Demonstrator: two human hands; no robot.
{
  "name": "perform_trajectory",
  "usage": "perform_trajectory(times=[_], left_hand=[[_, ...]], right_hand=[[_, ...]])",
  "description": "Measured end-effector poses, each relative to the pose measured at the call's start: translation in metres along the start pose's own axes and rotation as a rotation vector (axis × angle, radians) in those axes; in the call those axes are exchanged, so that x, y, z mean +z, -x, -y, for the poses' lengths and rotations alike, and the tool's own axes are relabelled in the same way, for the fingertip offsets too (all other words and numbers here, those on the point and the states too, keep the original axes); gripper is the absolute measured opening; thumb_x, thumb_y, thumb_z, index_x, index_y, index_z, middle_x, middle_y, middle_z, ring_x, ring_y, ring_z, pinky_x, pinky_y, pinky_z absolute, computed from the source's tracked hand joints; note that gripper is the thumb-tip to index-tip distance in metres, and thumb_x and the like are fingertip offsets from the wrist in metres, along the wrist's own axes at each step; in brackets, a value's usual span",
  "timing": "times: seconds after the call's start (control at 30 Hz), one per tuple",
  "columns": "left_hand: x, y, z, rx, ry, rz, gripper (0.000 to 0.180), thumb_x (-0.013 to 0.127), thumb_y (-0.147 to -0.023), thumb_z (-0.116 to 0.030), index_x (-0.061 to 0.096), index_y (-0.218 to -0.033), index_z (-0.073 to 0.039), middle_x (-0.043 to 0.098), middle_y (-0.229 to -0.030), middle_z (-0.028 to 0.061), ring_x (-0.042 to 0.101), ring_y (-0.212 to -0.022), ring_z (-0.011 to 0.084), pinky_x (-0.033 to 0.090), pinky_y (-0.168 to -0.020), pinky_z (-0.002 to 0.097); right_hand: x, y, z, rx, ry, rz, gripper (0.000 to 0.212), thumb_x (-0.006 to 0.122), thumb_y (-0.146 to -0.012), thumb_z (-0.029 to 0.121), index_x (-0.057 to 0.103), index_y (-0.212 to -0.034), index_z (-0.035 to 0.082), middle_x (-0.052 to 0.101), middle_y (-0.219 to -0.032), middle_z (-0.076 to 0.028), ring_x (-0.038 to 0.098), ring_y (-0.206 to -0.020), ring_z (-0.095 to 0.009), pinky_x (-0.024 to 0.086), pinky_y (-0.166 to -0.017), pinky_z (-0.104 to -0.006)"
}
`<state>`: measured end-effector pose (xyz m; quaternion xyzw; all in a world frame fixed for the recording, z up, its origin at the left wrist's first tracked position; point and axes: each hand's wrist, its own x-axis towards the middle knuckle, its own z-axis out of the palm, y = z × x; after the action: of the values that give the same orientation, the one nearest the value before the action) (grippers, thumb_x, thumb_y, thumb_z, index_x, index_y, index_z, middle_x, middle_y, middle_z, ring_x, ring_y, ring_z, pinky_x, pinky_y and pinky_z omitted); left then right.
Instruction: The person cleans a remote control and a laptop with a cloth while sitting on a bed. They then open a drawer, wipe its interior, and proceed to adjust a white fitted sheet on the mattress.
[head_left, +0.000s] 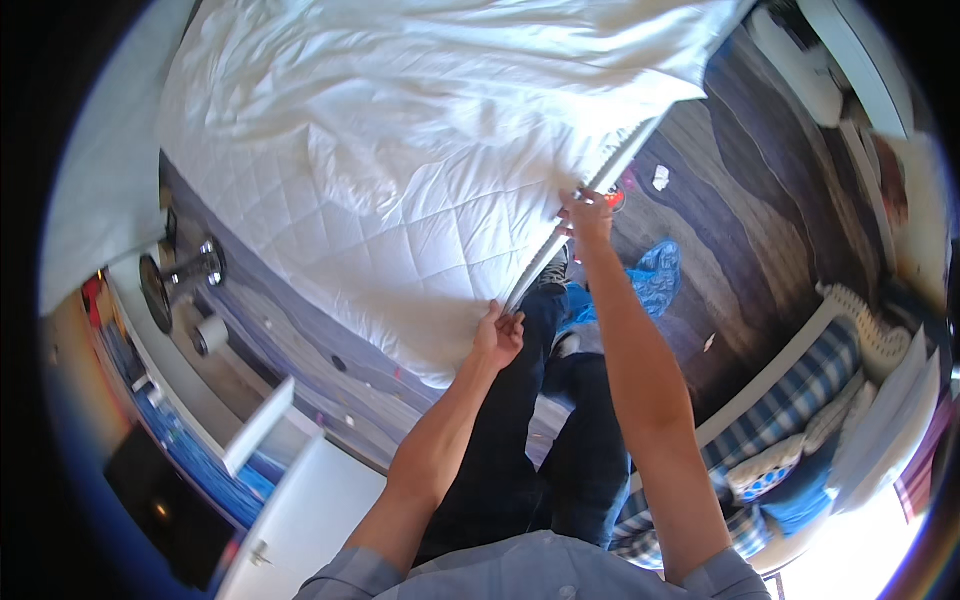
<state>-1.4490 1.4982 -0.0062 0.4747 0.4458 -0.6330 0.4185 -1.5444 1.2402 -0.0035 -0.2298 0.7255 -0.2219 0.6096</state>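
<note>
A white quilted mattress pad (pixel 400 265) covers the near part of the bed, and a rumpled white sheet (pixel 420 90) lies bunched over its far part. My left hand (pixel 498 338) is closed at the pad's near edge, close to the lower corner, fingers curled around the border. Farther up the same edge, my right hand (pixel 588 215) grips the border too, thumb and fingers pinched on it. The edge runs fairly straight between both hands. Part of my fingers is hidden by the fabric.
By my feet lies a crumpled blue plastic bag (pixel 657 275), with a white scrap (pixel 661 178) farther off. At right stands a sofa with plaid cushions (pixel 800 385) and pillows. Left are a chrome-stemmed round stand (pixel 190 275), a white cabinet (pixel 310 510) and a dark screen (pixel 165 500).
</note>
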Motion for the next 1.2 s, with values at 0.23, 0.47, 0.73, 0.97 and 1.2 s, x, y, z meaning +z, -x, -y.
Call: perform_trajectory(times=[0.23, 0.47, 0.73, 0.97, 1.2], left_hand=[[0.025, -0.005, 0.02, 0.148, 0.374, 0.168, 0.046, 0.067, -0.083, -0.054, 0.062, -0.084, -0.008, 0.064, -0.077, 0.0016, 0.055, -0.065, 0.0124, 0.041, -0.052, 0.0241], [0.058, -0.01, 0.022, 0.153, 0.638, 0.082, 0.044, 0.067, -0.082, -0.055, 0.058, -0.08, -0.013, 0.056, -0.071, -0.0024, 0.05, -0.06, 0.0106, 0.032, -0.05, 0.0253], [0.066, -0.013, 0.057, 0.238, 0.54, -0.182, 0.036, 0.063, -0.09, -0.048, 0.051, -0.074, -0.018, 0.047, -0.064, -0.004, 0.041, -0.051, 0.0099, 0.028, -0.044, 0.0269], [-0.023, -0.021, 0.107, 0.28, 0.686, -0.286, 0.03, 0.052, -0.096, -0.044, 0.05, -0.085, -0.016, 0.056, -0.074, 0.0004, 0.045, -0.055, 0.0113, 0.03, -0.042, 0.0257], [-0.001, -0.001, 0.072, 0.207, 0.651, -0.307, 0.031, 0.058, -0.092, -0.043, 0.053, -0.09, -0.012, 0.064, -0.087, 0.0059, 0.052, -0.062, 0.0139, 0.034, -0.044, 0.0264]], right_hand=[[-0.012, -0.018, 0.043, 0.076, 0.299, 0.269, 0.041, 0.08, -0.075, 0.038, 0.063, -0.092, 0.005, 0.06, -0.074, -0.002, 0.056, -0.058, -0.012, 0.04, -0.042, -0.0256], [-0.026, -0.029, 0.046, 0.083, 0.507, 0.3, 0.033, 0.075, -0.083, 0.031, 0.06, -0.086, 0.001, 0.057, -0.062, -0.005, 0.05, -0.043, -0.013, 0.033, -0.035, -0.0248], [-0.071, -0.039, 0.011, -0.027, 0.568, 0.273, 0.037, 0.073, -0.084, 0.034, 0.062, -0.077, -0.001, 0.062, -0.06, -0.008, 0.056, -0.043, -0.014, 0.037, -0.034, -0.0257], [-0.06, -0.039, 0.026, -0.021, 0.746, 0.282, 0.039, 0.074, -0.082, 0.035, 0.06, -0.073, 0.0, 0.064, -0.061, -0.009, 0.063, -0.047, -0.016, 0.044, -0.036, -0.0272], [-0.068, -0.067, 0.001, 0.016, 0.754, 0.32, 0.039, 0.073, -0.082, 0.034, 0.059, -0.079, -0.001, 0.064, -0.067, -0.011, 0.064, -0.05, -0.018, 0.042, -0.036, -0.0267]])
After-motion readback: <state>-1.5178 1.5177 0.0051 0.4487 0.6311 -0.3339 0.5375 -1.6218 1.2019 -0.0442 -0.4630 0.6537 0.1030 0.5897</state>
